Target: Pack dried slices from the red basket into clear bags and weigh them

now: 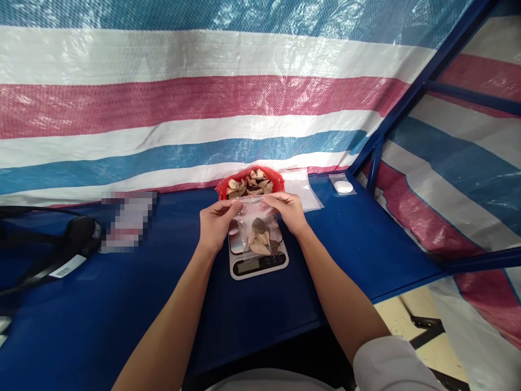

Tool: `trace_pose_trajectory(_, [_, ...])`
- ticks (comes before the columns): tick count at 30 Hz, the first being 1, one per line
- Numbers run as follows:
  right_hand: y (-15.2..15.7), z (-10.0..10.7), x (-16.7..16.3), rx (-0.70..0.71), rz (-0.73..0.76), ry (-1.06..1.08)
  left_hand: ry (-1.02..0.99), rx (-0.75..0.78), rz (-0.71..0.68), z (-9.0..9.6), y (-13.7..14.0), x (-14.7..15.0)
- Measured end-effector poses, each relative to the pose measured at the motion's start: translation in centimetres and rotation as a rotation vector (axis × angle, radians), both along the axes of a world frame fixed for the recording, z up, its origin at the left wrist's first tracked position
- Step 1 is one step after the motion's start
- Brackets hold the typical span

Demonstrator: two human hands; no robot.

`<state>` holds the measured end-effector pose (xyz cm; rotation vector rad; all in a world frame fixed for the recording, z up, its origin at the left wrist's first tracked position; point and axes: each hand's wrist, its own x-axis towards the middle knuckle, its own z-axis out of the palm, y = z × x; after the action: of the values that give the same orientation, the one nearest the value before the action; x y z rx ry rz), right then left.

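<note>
So we're pinching the clear bag (253, 210) up top, left grip (217, 220) and right grip (290, 210) both, over the scale (260, 265).

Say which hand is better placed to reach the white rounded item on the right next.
Probably the right hand: it is nearer the white rounded item, on that side of the clear bag. The left hand is farther, across the bag. Both hold its top, so the right must let go first.
</note>
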<state>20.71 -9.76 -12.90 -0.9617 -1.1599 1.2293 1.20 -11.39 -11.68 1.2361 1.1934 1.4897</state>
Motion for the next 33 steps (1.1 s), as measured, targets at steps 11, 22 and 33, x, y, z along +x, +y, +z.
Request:
trace_pose_trajectory(11, [-0.19,0.23,-0.33,0.005,0.045,0.013,0.007,0.004,0.013,-0.23,0.10,-0.07])
trace_pose_trajectory(22, [-0.28,0.47,-0.53,0.004,0.008,-0.010,0.030,-0.004,-0.027,0.06,-0.22,0.25])
trace_pose_trajectory(33, [-0.28,-0.10,-0.57,-0.013,0.038,-0.037,0.050,0.028,-0.009,-0.16,-0.20,0.29])
